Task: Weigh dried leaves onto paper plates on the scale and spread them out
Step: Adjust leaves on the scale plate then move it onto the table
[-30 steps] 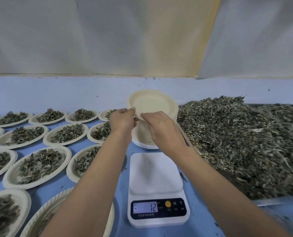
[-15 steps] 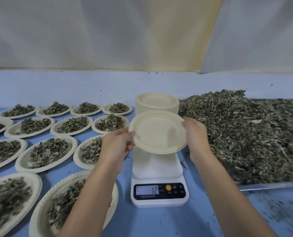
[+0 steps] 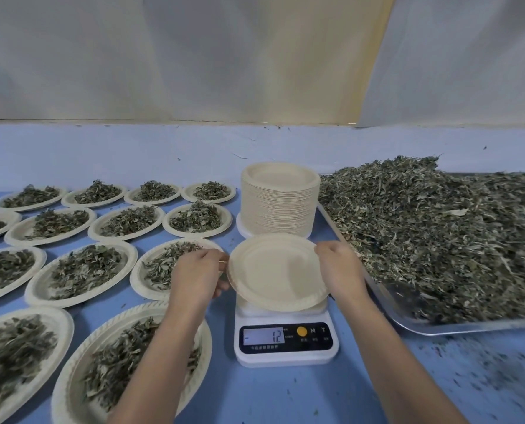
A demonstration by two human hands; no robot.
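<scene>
An empty cream paper plate (image 3: 275, 270) sits over the platform of the white digital scale (image 3: 285, 341), whose display reads -12. My left hand (image 3: 195, 275) grips the plate's left rim and my right hand (image 3: 341, 272) holds its right rim. Whether the plate rests fully on the scale I cannot tell. Right of the scale, a big heap of dried leaves (image 3: 432, 234) fills a metal tray (image 3: 457, 327).
A tall stack of empty paper plates (image 3: 279, 200) stands just behind the scale. Several plates of spread leaves (image 3: 83, 270) cover the blue table on the left, one (image 3: 80, 377) under my left forearm. Leaf crumbs litter the table at front right. A pale wall lies behind.
Both hands lifted one plate off the stack, brought it towards me and lowered it over the scale. The view has tilted down.
</scene>
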